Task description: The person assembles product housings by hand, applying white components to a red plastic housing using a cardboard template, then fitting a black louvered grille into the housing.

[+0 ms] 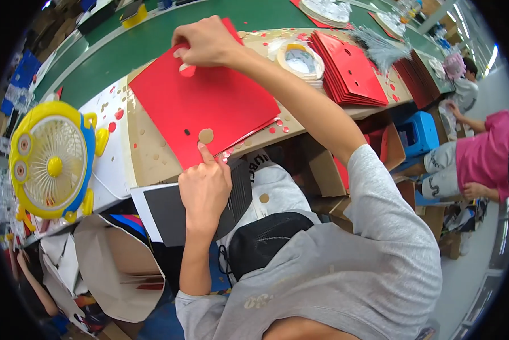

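Note:
A red sheet of card (220, 107), with other layers showing under its right edge, lies on the brown-covered bench. My left hand (204, 190) is at its near edge, index finger stretched out to a round brown disc (206, 136) and the other fingers curled. A small dark slot (187, 132) shows in the card to the left of the disc. Over the card's far part, my right hand (206, 42) is closed in a pinch. Small pale and red round bits (187, 70) show at its fingertips; what exactly it grips is too small to make out.
A yellow toy-shaped fan (53, 161) stands at left. Rolls of tape (301, 61) and a stack of red cards (351, 71) are at right, with scattered red discs (112, 127). Cardboard boxes (322, 167) and a blue stool (419, 133) sit below; another person (487, 153) is beyond.

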